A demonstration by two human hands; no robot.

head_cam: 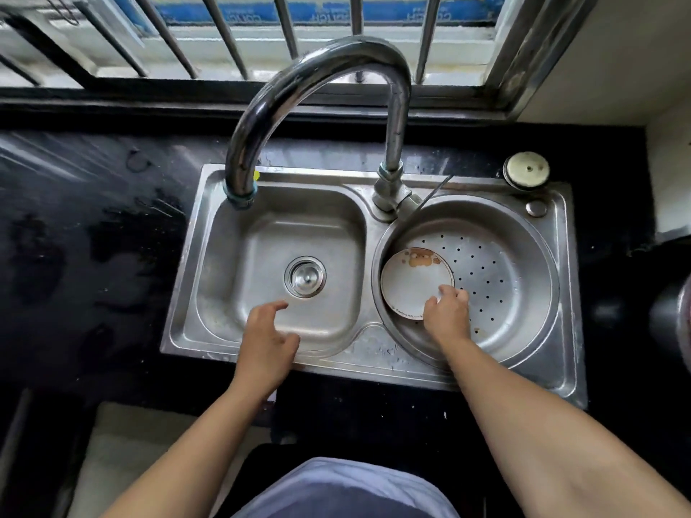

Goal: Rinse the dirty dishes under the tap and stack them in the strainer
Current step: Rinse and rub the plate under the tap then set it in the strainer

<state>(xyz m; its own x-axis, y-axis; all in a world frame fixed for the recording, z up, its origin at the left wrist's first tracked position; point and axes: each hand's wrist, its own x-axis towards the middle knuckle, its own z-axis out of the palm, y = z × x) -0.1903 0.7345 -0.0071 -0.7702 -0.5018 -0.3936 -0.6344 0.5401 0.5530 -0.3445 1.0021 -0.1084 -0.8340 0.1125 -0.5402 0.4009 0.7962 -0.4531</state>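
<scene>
In the round right-hand bowl of the shiny steel double sink [374, 355] sits a steel strainer with little holes [516, 278]. A small round white plate with a brown bear picture [411, 282] lies inside it on the left, leaning up against the strainer's wall. The right hand [447, 312] holds the plate by its near edge, with the fingers curled over the rim. The left hand [267, 340] hovers over the square left bowl [261, 237] with its fingers loose and spread, and it holds nothing. I think this is the stacking step, where the plate is being put down in the strainer, though it could also be getting picked up; I cannot tell which. If it is being put down, the next move is to let go slowly so the plate does not slide or clatter on the slippery metal. Then a hand is free to fetch another dish. No other dirty dishes show here. The tall curved grey metal tap [318, 69] ends above the left bowl, and I see no water coming out of it. The left bowl has a round metal drain plug [304, 276] in the middle. Around the sink is a black, shiny stone counter [74, 237] with wet marks on it. Behind it is a window with grey metal bars [224, 31], and daylight comes in through it.
</scene>
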